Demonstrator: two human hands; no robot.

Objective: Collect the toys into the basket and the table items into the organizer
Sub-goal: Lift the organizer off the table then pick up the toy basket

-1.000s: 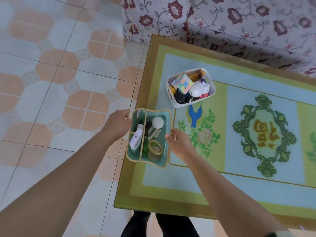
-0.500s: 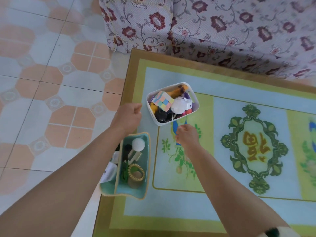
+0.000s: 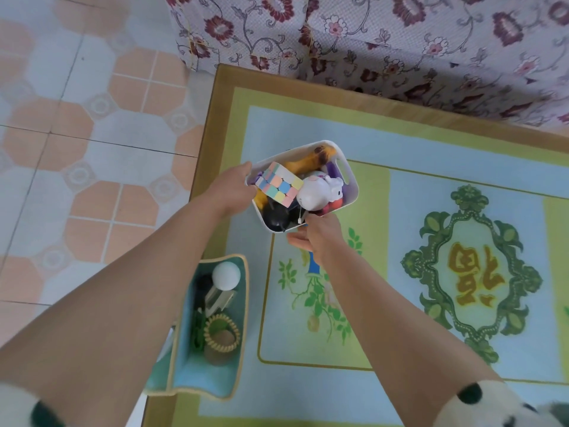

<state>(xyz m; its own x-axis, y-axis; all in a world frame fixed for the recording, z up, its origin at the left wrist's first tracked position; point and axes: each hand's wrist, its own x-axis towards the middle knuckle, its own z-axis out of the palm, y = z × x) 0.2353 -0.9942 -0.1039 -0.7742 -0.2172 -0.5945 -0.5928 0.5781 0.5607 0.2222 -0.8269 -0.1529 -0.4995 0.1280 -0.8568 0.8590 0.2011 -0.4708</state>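
A white basket (image 3: pixel 349 183) full of toys stands on the patterned table, holding a pastel puzzle cube (image 3: pixel 279 184), a white plush figure (image 3: pixel 317 192), a yellow toy and a dark one. My left hand (image 3: pixel 229 192) grips the basket's left rim. My right hand (image 3: pixel 317 238) holds its near rim. The teal organizer (image 3: pixel 237 383) sits at the table's near left corner with a white ball (image 3: pixel 226 275), a coiled hair tie (image 3: pixel 221 332) and other small items inside; my left forearm hides its left side.
The table (image 3: pixel 431 149) has a green and blue floral cover with a brown border. A sofa in floral fabric (image 3: pixel 400 41) runs along the far edge. Tiled floor (image 3: pixel 77 134) lies to the left.
Both hands let go of the organizer at the table's near left corner and reached forward to the toy basket, now gripping its rim.
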